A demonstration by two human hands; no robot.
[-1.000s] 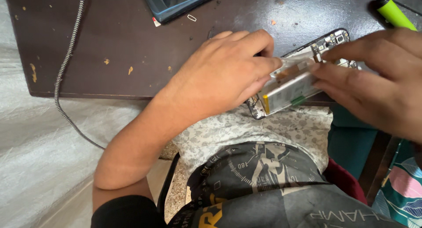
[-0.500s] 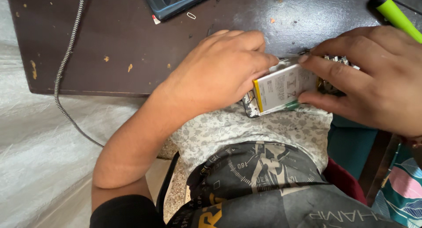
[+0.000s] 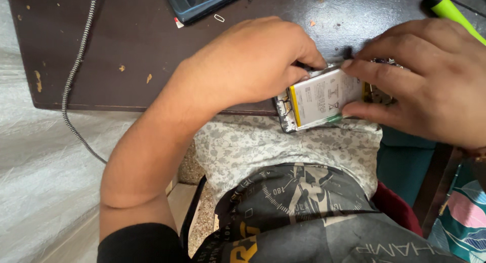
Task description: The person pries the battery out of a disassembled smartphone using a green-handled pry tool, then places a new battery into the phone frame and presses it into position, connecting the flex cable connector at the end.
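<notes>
1. The bench [image 3: 126,55] is the biggest thing here: a dark brown top, scuffed, with pale chips in the finish. It fills the upper half of the view, and its front edge runs just above the person's lap.
2. Pale plastic sheeting [image 3: 35,166] covers the area to the left, below the bench edge.
3. Left hand [image 3: 253,65] comes in from the lower left, knuckles up. Its fingers are curled narrow and pinch the left end of the opened phone, with the fingertips at its top left corner.
4. Right hand [image 3: 425,75] comes in from the right, fingers stretched flat. The forefinger presses along the top edge of the battery, the thumb sits at its lower right corner, and the hand hides the right part of the phone.
5. A dark tablet-like device [image 3: 202,2] lies at the top edge of the bench, only partly in view.
6. A braided black-and-white cable [image 3: 76,70] runs down the left side of the bench and off the edge.
7. The opened phone [image 3: 284,108] sits at the front edge of the bench, between both hands, back cover off, tilted a little.
8. The white battery [image 3: 326,96], with a yellow strip on its left side, sits in the phone body. Can't tell if it's fully seated.
9. A bright green tool handle [image 3: 453,12] pokes in at the top right corner, well apart from the phone.
</notes>
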